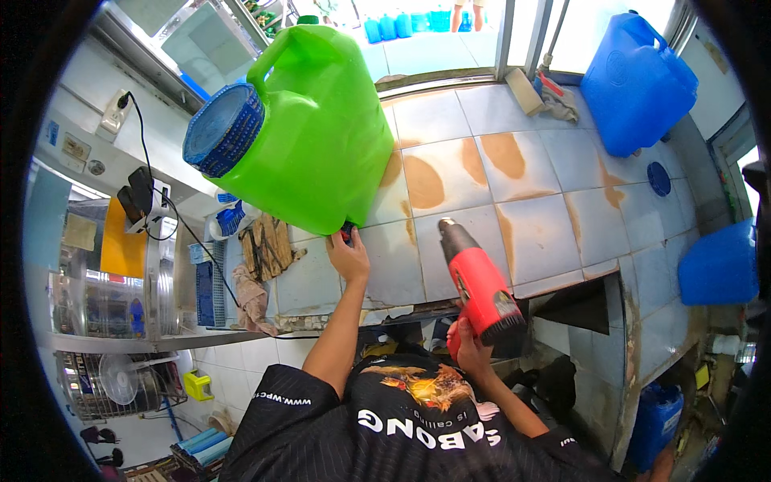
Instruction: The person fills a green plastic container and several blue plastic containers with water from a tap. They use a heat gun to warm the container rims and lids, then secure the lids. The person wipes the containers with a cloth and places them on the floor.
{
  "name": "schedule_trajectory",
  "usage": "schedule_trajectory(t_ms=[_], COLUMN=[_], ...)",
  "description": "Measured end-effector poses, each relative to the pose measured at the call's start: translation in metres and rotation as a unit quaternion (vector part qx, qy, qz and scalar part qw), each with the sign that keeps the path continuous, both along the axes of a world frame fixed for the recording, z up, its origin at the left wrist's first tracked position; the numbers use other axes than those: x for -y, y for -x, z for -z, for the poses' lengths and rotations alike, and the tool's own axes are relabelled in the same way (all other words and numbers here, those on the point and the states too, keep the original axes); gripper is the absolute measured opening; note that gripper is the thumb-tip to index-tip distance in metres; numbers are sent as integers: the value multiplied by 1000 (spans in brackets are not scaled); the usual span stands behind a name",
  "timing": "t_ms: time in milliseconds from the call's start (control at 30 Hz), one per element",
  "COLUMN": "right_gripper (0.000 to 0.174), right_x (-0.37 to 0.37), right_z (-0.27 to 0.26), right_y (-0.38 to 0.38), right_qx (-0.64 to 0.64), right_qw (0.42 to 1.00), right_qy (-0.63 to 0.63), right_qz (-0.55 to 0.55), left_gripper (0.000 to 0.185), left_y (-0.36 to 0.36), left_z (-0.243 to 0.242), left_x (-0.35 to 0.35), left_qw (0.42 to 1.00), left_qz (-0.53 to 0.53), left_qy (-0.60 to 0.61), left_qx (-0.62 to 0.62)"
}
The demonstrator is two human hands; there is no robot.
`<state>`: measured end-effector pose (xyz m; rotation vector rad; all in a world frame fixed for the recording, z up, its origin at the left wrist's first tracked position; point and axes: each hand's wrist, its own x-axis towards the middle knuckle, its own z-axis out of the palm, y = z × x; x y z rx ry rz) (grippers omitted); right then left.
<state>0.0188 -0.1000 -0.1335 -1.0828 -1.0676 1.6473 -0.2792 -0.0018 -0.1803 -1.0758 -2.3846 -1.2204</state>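
Note:
A large bright green plastic water jug (319, 132) stands on the tiled counter (385, 262), to the front left of me. Its wide blue cap (223, 126) is wrapped in a printed blue band. At the jug's lower near corner, my left hand (348, 256) has its fingers around a small dark spout fitting (346, 232), which they partly hide. A red heat gun (482, 283) is gripped by its handle in my right hand (470, 349). Its metal nozzle (446, 224) points away over the counter, apart from the jug.
Blue water jugs (632, 84) stand at the far right and beyond the doorway. A round blue cap (659, 179), a sponge block (524, 91) and a rag (559, 102) lie rightward. Left are a blue basket (211, 295), a crumpled cloth (250, 295) and a power cord (199, 241).

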Motion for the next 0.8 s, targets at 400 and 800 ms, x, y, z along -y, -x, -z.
schedule_trajectory(t_ms=[400,800], right_gripper=[26,68], right_x=[-40,-35], right_z=[13,-19], right_y=[56,108], right_qx=[-10,170], right_qw=[974,900], right_qy=[-34,-343], right_qz=[-225,-209], left_gripper=[40,50], left_y=[47,87], left_z=[-13,-13], left_x=[17,75], left_qw=[954,810], left_qz=[-8,73], left_qy=[28,-99], left_qx=[299,573])
